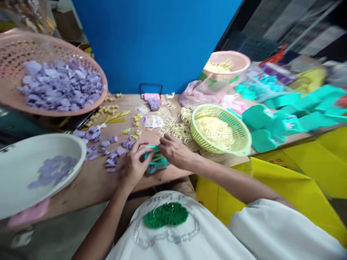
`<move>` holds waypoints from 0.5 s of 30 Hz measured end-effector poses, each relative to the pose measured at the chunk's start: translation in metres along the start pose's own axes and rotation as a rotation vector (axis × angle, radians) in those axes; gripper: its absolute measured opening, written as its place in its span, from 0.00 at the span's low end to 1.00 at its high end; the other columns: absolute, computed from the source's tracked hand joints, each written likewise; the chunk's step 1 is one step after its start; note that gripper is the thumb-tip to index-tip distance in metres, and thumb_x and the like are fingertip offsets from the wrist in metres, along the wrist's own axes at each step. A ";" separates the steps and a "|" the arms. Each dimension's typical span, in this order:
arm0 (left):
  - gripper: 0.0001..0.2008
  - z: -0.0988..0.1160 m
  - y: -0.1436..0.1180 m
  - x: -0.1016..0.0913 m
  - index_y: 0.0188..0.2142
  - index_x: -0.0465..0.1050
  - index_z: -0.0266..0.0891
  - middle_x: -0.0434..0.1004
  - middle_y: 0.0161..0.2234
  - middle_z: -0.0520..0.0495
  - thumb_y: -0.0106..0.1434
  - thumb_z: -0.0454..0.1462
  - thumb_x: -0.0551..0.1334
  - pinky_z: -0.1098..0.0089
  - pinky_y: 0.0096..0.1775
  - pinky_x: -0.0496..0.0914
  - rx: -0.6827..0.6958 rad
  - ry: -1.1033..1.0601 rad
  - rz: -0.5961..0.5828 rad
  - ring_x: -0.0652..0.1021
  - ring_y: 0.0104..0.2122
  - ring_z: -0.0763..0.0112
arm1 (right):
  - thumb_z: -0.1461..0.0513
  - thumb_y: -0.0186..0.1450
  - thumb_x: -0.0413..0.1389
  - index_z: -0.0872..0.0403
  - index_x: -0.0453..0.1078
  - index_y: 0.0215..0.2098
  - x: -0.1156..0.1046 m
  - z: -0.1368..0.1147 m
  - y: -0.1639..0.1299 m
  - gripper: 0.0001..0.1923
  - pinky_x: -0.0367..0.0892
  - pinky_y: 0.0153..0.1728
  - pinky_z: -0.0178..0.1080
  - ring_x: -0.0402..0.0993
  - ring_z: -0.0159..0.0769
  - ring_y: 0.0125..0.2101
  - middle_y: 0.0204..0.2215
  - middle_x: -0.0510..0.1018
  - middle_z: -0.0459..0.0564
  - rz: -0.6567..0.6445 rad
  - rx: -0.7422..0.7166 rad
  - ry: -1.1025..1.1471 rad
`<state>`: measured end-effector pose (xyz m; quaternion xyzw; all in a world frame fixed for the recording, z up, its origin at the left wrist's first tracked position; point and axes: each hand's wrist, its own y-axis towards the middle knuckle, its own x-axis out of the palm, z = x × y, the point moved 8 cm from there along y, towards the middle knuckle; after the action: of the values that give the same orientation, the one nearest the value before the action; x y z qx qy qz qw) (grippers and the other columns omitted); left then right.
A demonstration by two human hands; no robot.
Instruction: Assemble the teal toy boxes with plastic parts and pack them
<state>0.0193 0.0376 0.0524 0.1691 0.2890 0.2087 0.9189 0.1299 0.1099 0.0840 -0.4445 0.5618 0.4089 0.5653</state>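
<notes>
Turquoise plastic casing (162,166) lies at the near edge of the table (100,184), in the middle of the scene, with the hands at both ends and something yellowish inside it. From the left, a big pink basket (11,86) holds a heap of lilac pieces (65,85), and nearer stands a white basin (16,177) with fewer lilac bits in it. Just right of these, loose lilac parts (115,157) are scattered on the table, with small beige pieces (105,110) and yellow strips (118,117) farther off. The left hand (137,160) grips the casing's left end, thumb on the near side and fingers curled over the far side. Beyond it lie small coloured pieces (137,119) and printed packets (153,121), with a blue panel (157,43) at the far side. The right hand (173,150) is bent over the casing's right end, fingers bunched; whether they pinch anything cannot be told. Just right, a yellow-green basket (240,131) is filled with pale yellow parts (217,131). A pink plastic bag (199,92) lies behind it, and turquoise parts (273,124) are piled at the far right, above yellow sheeting (287,187).
</notes>
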 end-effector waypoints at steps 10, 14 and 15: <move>0.17 -0.034 0.021 0.027 0.36 0.87 0.48 0.83 0.52 0.42 0.73 0.51 0.62 0.57 0.49 0.84 0.163 0.164 -0.092 0.86 0.49 0.54 | 0.61 0.74 0.59 0.53 0.80 0.43 -0.112 0.222 -0.095 0.08 0.75 0.46 0.41 0.81 0.38 0.41 0.42 0.86 0.53 0.563 0.766 0.241; 0.13 -0.035 0.022 0.020 0.42 0.87 0.52 0.83 0.56 0.46 0.71 0.50 0.65 0.61 0.49 0.85 0.148 0.105 -0.103 0.86 0.53 0.54 | 0.62 0.72 0.63 0.61 0.80 0.40 -0.127 0.350 -0.128 0.08 0.76 0.46 0.45 0.82 0.43 0.41 0.38 0.84 0.58 0.566 1.074 0.204; 0.11 -0.035 0.021 0.016 0.44 0.87 0.55 0.82 0.58 0.48 0.71 0.49 0.65 0.61 0.50 0.85 0.132 0.099 -0.092 0.85 0.55 0.54 | 0.59 0.73 0.64 0.60 0.79 0.43 -0.123 0.371 -0.132 0.10 0.77 0.47 0.45 0.82 0.42 0.42 0.41 0.84 0.57 0.578 1.098 0.208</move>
<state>0.0037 0.0699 0.0269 0.2052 0.3548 0.1549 0.8989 0.3532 0.4362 0.2031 0.0429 0.8394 0.1516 0.5202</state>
